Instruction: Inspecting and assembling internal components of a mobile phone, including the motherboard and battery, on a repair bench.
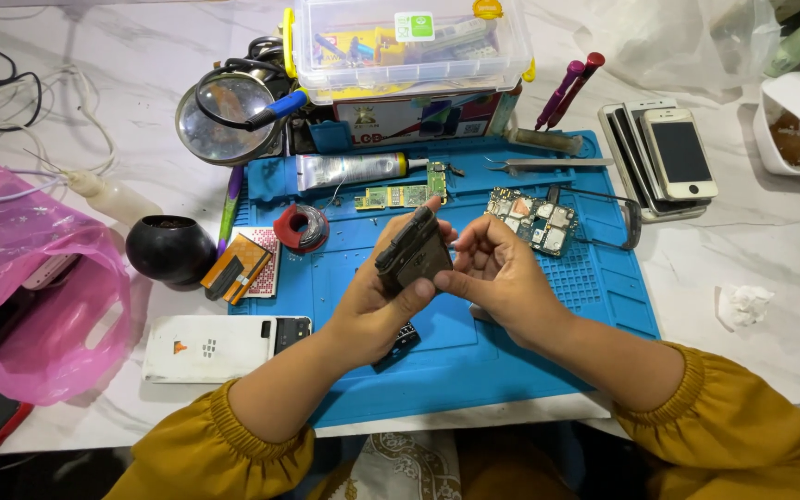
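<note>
Two bare forearms in mustard-yellow sleeves reach in from the bottom and meet at the centre. The left hand is curled, thumb up and gripping. The right hand faces it, fingers bent, fingertips touching the left's.

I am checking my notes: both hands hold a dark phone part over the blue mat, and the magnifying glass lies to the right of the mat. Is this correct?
Not quite. In the head view the magnifying glass lies at the mat's upper left corner, not to its right. Both the left hand and right hand do hold the dark phone part.
</note>
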